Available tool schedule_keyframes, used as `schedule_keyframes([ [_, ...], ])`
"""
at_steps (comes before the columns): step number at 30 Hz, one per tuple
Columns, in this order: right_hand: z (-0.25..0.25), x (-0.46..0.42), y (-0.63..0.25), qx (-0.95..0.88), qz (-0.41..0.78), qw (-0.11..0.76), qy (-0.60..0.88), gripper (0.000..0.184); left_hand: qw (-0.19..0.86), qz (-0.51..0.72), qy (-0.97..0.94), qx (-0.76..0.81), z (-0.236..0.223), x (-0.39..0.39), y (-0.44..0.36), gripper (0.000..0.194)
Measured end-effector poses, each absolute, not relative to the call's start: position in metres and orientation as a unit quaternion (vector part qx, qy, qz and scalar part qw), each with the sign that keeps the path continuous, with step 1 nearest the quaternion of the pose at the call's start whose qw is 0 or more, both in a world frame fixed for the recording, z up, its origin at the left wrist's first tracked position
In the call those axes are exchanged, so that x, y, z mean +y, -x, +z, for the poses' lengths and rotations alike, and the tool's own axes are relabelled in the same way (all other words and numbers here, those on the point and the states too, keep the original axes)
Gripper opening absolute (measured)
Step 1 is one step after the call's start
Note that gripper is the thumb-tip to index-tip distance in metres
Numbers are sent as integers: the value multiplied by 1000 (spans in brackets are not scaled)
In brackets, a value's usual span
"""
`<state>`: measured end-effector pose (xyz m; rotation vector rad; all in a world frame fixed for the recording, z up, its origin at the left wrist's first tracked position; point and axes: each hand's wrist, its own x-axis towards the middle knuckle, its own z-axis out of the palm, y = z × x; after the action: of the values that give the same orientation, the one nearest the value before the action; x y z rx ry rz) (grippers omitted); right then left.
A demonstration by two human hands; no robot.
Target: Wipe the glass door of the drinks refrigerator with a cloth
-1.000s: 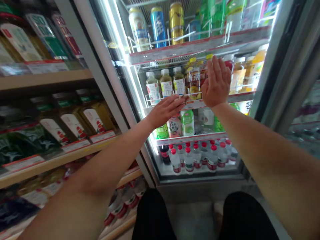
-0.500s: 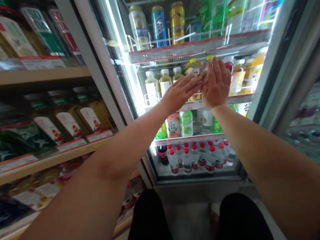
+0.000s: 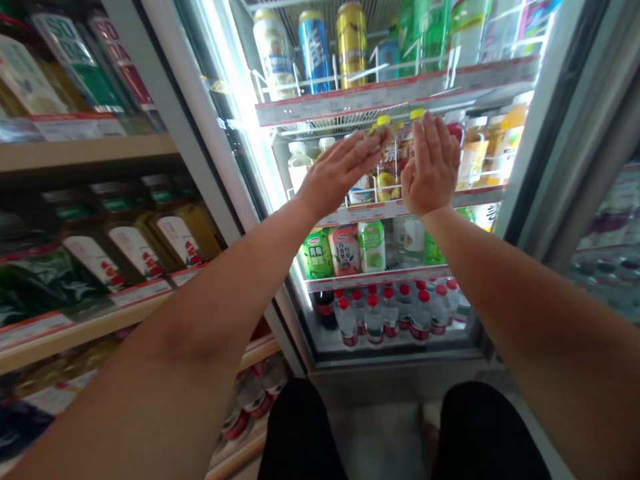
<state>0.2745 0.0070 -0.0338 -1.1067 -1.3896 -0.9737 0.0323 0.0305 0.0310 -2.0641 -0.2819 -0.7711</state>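
Observation:
My left hand (image 3: 340, 170) is stretched out with straight fingers, in front of the drinks cooler's second shelf. To its right, my right hand (image 3: 431, 163) is raised with its fingers up and its palm turned away. Neither hand holds anything, and a gap parts them. Between them show yellow-capped tea bottles (image 3: 389, 160) with lemons on the label. White-capped bottles (image 3: 299, 163) are partly hidden behind my left hand, and bottles of orange and yellow juice (image 3: 510, 143) stand right of my right hand. Whether either hand touches a bottle, I cannot tell.
Drink cans (image 3: 351, 43) and green bottles line the top shelf. Below are cartons (image 3: 345, 250), and red-capped water bottles (image 3: 374, 320) fill the bottom. A wooden shelf (image 3: 90, 152) with oil-like bottles (image 3: 133, 243) runs along the left. The cooler's metal frame (image 3: 543, 167) stands at right.
My left hand has moved left and slightly down, away from my right hand, so the two no longer meet. My right hand stays almost in place.

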Motion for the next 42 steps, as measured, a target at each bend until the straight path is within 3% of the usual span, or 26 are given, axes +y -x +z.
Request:
schedule_keyframes([
  [5,-33,0,-275,-591,-407,517,466,67,437,-401,784,-184,75,50,-15,53],
  [10,-33,0,-274,-594,-388,521,474,66,446,-304,833,-123,0,21,-8,51],
  [13,-33,0,-274,-605,-367,528,469,64,432,-212,871,-93,-10,7,-2,47],
  [18,-32,-6,-274,-633,-299,562,440,61,465,-316,806,-185,53,25,16,51],
  [22,-31,-10,-273,-643,-265,574,432,61,467,-363,783,-190,32,27,23,53],
  [25,-32,-9,-273,-631,-294,567,441,61,439,-245,856,-117,-5,13,24,51],
  [28,-32,-7,-273,-622,-324,555,448,59,414,-112,902,-53,5,7,29,46],
  [32,-33,-7,-274,-628,-315,560,440,60,449,-248,846,-145,58,16,33,46],
  [35,-32,-10,-273,-640,-289,564,435,60,453,-321,811,-185,57,19,31,46],
  [40,-30,-15,-270,-641,-258,561,457,62,353,-39,932,-63,34,7,40,42],
  [42,-30,-14,-271,-638,-251,557,469,63,360,-42,929,-76,51,6,49,42],
])
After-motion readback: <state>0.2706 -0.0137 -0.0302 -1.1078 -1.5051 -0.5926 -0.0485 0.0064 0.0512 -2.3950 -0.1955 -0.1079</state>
